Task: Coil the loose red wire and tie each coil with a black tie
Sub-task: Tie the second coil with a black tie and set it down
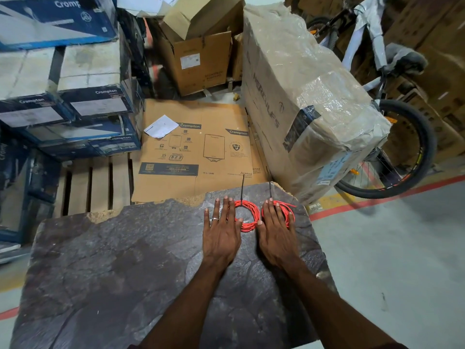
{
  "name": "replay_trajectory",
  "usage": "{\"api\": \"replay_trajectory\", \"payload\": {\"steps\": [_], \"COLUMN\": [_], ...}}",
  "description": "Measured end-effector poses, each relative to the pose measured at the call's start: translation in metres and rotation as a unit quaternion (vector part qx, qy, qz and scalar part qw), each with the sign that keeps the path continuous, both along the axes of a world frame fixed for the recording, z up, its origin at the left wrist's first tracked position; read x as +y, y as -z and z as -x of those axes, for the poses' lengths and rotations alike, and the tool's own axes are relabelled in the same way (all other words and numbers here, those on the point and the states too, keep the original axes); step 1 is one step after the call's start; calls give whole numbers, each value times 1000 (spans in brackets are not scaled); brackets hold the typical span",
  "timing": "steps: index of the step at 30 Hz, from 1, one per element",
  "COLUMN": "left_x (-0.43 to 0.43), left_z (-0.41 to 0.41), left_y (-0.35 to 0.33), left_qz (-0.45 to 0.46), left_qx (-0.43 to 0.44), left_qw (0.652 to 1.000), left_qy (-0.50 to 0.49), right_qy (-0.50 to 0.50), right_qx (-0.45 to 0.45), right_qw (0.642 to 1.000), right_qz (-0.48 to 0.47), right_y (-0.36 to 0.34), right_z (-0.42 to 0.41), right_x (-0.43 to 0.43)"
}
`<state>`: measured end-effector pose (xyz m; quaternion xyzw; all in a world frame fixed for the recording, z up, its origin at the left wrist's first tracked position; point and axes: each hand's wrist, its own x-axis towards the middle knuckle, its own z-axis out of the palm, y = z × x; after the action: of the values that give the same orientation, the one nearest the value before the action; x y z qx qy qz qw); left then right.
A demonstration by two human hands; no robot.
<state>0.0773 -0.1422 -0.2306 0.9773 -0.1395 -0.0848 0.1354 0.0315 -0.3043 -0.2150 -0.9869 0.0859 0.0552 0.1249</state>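
Forearms come up from the bottom edge of the frame to two hands lying flat on the dark, mottled counter (120,260), fingers straight and a little spread, gripping nothing. The left hand (221,234), with a ring (215,218) on one finger, rests on the counter with its inner fingers and thumb touching the left side of the left red wire coil (253,224). The right hand (276,236) lies on top of the right red wire coil (289,213), hiding most of it.

Both coils sit side by side, just apart, right of centre near the counter's chipped far edge. Each carries a black tie at its far side, the left tie (242,188) and the right tie (271,191) pointing their tails away past the edge.

Beyond the counter, mid-frame, lies a flattened Crompton cardboard sheet (201,152) with a white paper (161,127) on it, and a wooden pallet (98,182) to its left. Blue Crompton boxes (63,104) stack in the upper left, an open brown carton (198,61) stands at top centre, and a large plastic-wrapped carton (309,102) leans at the right with a bicycle (405,144) behind it.
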Motion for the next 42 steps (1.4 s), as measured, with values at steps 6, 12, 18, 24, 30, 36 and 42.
{"api": "replay_trajectory", "payload": {"steps": [6, 12, 18, 24, 30, 36, 42], "left_x": [-8, -8, -5, -4, -1, 5, 23], "left_z": [4, 5, 4, 6, 4, 2, 1], "left_y": [2, 4, 1, 1, -6, -19, -44], "left_qz": [7, 1, -2, -8, 1, -7, -9], "left_qx": [5, 5, 3, 3, 10, 12, 2], "left_qw": [1000, 1000, 1000, 1000, 1000, 1000, 1000], "left_qy": [-25, -23, -14, -8, 2, 6, 7], "right_qy": [-2, -4, -9, -15, -18, -26, -37], "right_qx": [1, 6, 10, 5, -1, -6, -17], "right_qw": [1000, 1000, 1000, 1000, 1000, 1000, 999], "right_qz": [-2, -10, -6, 12, 6, 3, 7], "right_y": [1, 1, 1, 2, -4, -14, -29], "right_z": [1, 3, 3, 4, 4, 2, -2], "right_x": [-1, 0, 0, 0, -2, -1, 7]}}
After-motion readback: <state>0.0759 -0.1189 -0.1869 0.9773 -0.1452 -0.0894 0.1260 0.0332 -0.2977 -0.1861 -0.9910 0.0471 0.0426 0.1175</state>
